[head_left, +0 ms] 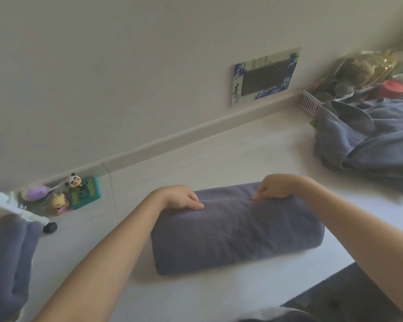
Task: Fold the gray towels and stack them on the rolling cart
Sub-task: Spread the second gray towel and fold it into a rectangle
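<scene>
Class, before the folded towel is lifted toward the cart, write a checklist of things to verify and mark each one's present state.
1. Folded towel lies compact on the counter: ok.
2. Left hand on its far edge: ok.
3. Right hand on its far edge: ok.
4. Firm grip under the towel: cannot tell.
5. Unfolded towel pile left to do: not ok.
6. Room on the cart: cannot tell.

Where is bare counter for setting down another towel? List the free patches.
Bare white counter lies between the folded gray towel and the wall ledge, and left of it below the small figurines. The far right is crowded by the heap of unfolded gray towels.
</scene>
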Demonstrator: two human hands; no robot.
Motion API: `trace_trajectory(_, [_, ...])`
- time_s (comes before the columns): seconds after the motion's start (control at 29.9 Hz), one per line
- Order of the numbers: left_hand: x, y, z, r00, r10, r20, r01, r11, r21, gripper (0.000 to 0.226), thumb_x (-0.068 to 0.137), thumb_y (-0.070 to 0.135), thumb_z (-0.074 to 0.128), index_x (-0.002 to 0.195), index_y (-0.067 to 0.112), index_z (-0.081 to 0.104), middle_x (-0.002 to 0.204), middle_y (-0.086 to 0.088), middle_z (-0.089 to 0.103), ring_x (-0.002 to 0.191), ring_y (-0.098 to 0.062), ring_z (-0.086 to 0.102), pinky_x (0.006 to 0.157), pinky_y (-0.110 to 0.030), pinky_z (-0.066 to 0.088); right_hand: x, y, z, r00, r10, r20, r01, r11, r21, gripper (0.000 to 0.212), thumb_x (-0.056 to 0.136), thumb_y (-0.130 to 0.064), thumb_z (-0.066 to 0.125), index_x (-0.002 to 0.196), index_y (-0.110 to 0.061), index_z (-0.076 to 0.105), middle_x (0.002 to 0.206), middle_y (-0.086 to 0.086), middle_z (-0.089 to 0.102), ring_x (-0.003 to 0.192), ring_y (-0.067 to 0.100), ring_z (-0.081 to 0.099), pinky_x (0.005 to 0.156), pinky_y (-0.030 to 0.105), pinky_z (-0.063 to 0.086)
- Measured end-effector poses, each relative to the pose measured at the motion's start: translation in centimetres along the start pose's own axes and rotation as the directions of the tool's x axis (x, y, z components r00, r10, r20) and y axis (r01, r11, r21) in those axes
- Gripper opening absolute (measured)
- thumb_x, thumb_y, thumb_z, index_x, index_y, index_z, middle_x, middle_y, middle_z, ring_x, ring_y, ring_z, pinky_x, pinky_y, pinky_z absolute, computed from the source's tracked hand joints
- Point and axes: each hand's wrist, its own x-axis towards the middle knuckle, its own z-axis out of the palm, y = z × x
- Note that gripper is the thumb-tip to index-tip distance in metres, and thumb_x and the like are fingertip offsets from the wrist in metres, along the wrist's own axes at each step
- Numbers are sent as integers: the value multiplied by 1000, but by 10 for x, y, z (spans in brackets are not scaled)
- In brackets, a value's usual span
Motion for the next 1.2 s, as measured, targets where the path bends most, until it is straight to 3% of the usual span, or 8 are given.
trace_trajectory(0.2, [56,-6,-3,990,-97,-101,106,991,80,53,95,56,38,106,11,65,112,-5,63,103,-21,58,86,-29,42,49,14,-3,985,82,-152,-67,993,100,46,95,-51,38,85,-11,58,86,7,54,79,21,50,74,30,37])
trace_trajectory(0.33, [75,-22,15,978,-53,-202,102,965,243,41,86,62,49,101,24,57,116,0,61,109,-24,54,95,-35,38,58,24,15,993,58,-105,-54,998,40,53,81,-63,56,112,-20,56,110,-1,58,101,20,53,87,32,42])
trace_trajectory(0.54, [71,-33,14,959,-5,-285,43,991,128,31,93,47,48,75,22,45,89,-3,58,95,-28,56,72,-31,38,61,31,9,995,7,-104,-10,999,-30,50,86,-61,49,110,-16,55,106,3,62,97,24,57,84,36,46])
trace_trajectory(0.84, [99,-19,24,918,-21,-396,199,888,415,36,101,41,29,108,11,47,108,-13,64,98,-34,57,72,-36,37,69,18,14,964,106,-245,-159,965,-207,38,97,-52,34,101,-15,46,97,7,64,84,26,55,67,32,35])
trace_trajectory(0.97, [95,-17,44,801,21,-598,290,861,418,35,100,38,31,115,13,51,113,-10,61,104,-31,55,88,-39,35,66,15,38,863,208,-460,-348,905,-245,38,97,-49,34,110,-17,50,108,3,61,102,25,53,81,33,34])
trace_trajectory(1.07, [91,-17,73,582,208,-786,178,911,373,43,91,34,39,120,11,60,126,-13,58,118,-32,53,105,-49,27,65,7,64,626,156,-764,-392,910,-135,31,82,-25,68,110,-12,60,112,11,58,108,29,43,97,43,31])
trace_trajectory(1.14, [89,-10,101,611,276,-741,49,922,384,50,90,35,40,130,10,56,140,-13,49,131,-32,44,109,-51,22,65,-8,89,522,16,-853,-171,981,-86,39,79,-19,64,118,-12,61,126,16,56,120,32,41,106,49,24])
trace_trajectory(1.2, [87,-1,121,700,275,-659,19,915,402,57,88,42,39,138,14,48,149,-9,39,137,-31,35,110,-52,17,64,-23,113,643,-90,-761,-19,991,-133,44,95,-38,39,134,-22,50,143,11,44,136,30,33,112,46,19])
